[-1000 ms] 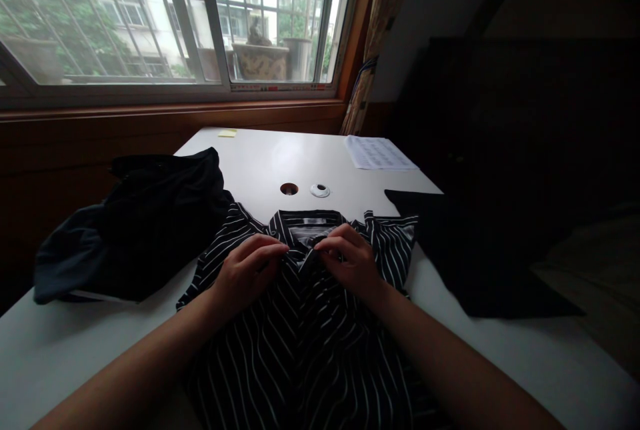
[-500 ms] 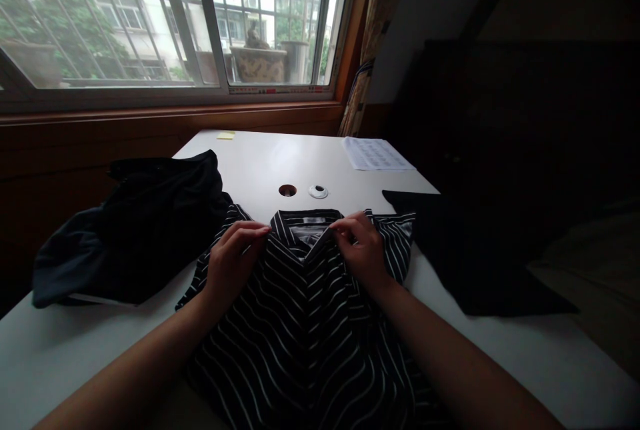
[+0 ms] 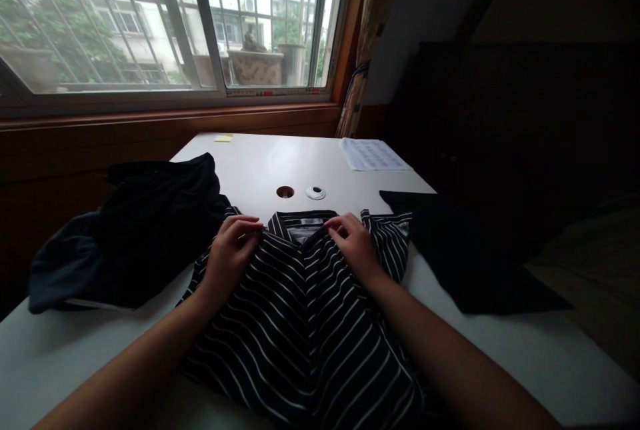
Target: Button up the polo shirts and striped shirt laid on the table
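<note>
A black shirt with thin white stripes (image 3: 305, 323) lies on the white table (image 3: 260, 163) in front of me, collar toward the window. My left hand (image 3: 227, 260) is closed, pinching the shirt's fabric just left of the collar. My right hand (image 3: 355, 243) is closed too, gripping the fabric just right of the collar. The two hands hold the upper layer of cloth taut between them, and it covers most of the collar opening.
A heap of dark clothes (image 3: 135, 230) sits at the table's left. A dark folded garment (image 3: 465, 250) lies at the right. A printed sheet (image 3: 373, 155), a yellow note (image 3: 223, 139), a cable hole (image 3: 285, 192) and its loose cap (image 3: 316, 193) lie farther back, below the window.
My hands have moved apart from the middle of the collar to either side of it, drawing the striped fabric up and spreading it. The view has tilted slightly.
</note>
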Available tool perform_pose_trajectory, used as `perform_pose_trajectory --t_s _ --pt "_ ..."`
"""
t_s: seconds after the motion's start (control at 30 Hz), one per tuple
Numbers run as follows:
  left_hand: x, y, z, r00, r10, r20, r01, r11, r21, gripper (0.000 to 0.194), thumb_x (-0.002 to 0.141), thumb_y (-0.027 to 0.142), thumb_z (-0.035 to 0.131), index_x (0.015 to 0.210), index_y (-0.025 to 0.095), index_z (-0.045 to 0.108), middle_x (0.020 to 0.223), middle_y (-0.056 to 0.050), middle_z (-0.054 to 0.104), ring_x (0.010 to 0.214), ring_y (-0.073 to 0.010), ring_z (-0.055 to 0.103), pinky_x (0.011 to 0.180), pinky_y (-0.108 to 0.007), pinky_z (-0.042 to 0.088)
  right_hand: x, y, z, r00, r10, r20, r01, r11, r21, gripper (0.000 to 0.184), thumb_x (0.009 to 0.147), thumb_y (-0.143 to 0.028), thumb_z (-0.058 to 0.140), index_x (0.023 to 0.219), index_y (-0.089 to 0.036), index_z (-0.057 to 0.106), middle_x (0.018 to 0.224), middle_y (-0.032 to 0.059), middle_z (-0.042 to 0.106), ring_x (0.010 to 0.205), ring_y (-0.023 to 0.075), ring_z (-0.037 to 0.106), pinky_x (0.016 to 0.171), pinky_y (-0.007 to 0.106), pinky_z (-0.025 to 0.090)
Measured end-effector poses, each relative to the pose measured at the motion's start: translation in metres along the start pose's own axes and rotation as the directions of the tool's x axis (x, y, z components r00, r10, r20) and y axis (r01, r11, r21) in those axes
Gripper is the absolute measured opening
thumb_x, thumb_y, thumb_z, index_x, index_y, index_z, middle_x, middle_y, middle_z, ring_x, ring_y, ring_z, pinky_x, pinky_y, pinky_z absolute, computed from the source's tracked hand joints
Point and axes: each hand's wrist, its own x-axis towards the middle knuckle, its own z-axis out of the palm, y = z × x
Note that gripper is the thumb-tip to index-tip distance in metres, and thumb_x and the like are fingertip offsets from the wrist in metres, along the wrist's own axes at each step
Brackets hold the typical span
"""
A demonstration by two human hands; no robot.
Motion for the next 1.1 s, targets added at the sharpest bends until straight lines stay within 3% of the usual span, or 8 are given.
perform_pose_trajectory --t_s 0.13,0.27,0.37,0.47,0.53,0.77,0.93,1.1 --pt "0.001 0.001 -0.003 1.000 0.006 -0.030 -0.008 0.998 -0.067 0.018 0.090 0.019 0.059 0.106 0.019 0.066 0.119 -0.008 0.054 0.104 -0.0201 0.062 0.091 -0.039 0.058 0.000 0.006 0.004 1.000 0.006 0.030 -0.006 1.000 0.011 0.015 0.084 -0.013 0.058 0.091 -0.021 0.069 0.087 0.0024 0.062 0.072 0.0166 0.059 0.073 0.034 0.051" --pt "-0.004 0.016 -0.009 0.956 0.294 0.006 -0.292 0.948 0.122 0.023 0.089 0.015 0.061 0.110 0.023 0.065 0.112 -0.007 0.055 0.103 -0.0213 0.058 0.088 -0.041 0.055 0.000 0.005 0.005 0.998 -0.041 0.044 0.039 0.999 0.032 0.022 0.082 -0.009 0.057 0.095 -0.022 0.069 0.092 0.0034 0.062 0.076 0.0174 0.060 0.075 0.035 0.053" --pt "-0.014 0.032 -0.008 0.789 0.513 0.338 -0.582 0.800 0.146 0.031 0.088 0.013 0.063 0.116 0.026 0.063 0.105 -0.005 0.061 0.095 -0.0210 0.057 0.083 -0.039 0.054 0.000 0.004 0.005 0.996 -0.067 0.060 0.066 0.998 0.018 0.024 0.082 -0.006 0.056 0.096 -0.021 0.068 0.092 0.0036 0.063 0.079 0.0187 0.061 0.079 0.036 0.052" --pt "-0.024 0.042 0.000 0.564 0.495 0.661 -0.695 0.717 0.057 0.039 0.088 0.020 0.066 0.125 0.029 0.060 0.115 -0.005 0.063 0.102 -0.0246 0.056 0.088 -0.043 0.052 0.000 0.004 0.005 0.995 -0.076 0.059 0.078 0.997 -0.026 0.023 0.082 -0.005 0.057 0.095 -0.021 0.068 0.090 0.0033 0.065 0.084 0.0208 0.062 0.084 0.039 0.050" --pt "-0.026 0.042 0.005 0.516 0.438 0.736 -0.698 0.713 0.064 0.042 0.087 0.022 0.068 0.127 0.030 0.059 0.120 -0.006 0.062 0.106 -0.0263 0.055 0.092 -0.045 0.050 0.000 0.004 0.003 0.996 -0.076 0.041 0.079 0.995 -0.063 0.022 0.082 -0.006 0.059 0.094 -0.022 0.068 0.091 0.0037 0.066 0.089 0.0226 0.061 0.087 0.042 0.048" --pt "-0.021 0.019 0.009 0.583 0.388 0.714 -0.617 0.783 0.078 0.038 0.091 0.008 0.054 0.126 0.023 0.056 0.095 -0.005 0.065 0.086 -0.0200 0.059 0.081 -0.037 0.054 0.002 -0.026 -0.020 0.979 -0.202 -0.007 0.201 0.979 -0.032 0.006 0.090 -0.019 0.061 0.090 -0.024 0.064 0.092 0.0041 0.060 0.093 0.0221 0.058 0.088 0.042 0.048" --pt "-0.020 0.009 0.006 0.746 0.327 0.581 -0.412 0.911 0.016 0.021 0.092 0.010 0.053 0.112 0.020 0.054 0.087 -0.003 0.061 0.077 -0.0159 0.059 0.067 -0.028 0.053 -0.002 -0.045 -0.035 0.797 -0.367 0.481 0.324 0.930 0.173 0.025 0.077 -0.036 0.078 0.094 -0.027 0.062 0.096 0.0019 0.061 0.087 0.0185 0.058 0.077 0.033 0.054" --pt "-0.017 0.004 0.004 0.845 0.327 0.424 -0.325 0.942 -0.079 0.019 0.092 0.010 0.057 0.106 0.021 0.050 0.091 -0.003 0.062 0.078 -0.0153 0.061 0.069 -0.030 0.051 -0.005 -0.028 -0.037 0.724 -0.284 0.629 0.283 0.953 0.106 0.051 0.061 -0.023 0.088 0.105 -0.028 0.062 0.106 0.0022 0.062 0.094 0.0206 0.059 0.078 0.032 0.055"
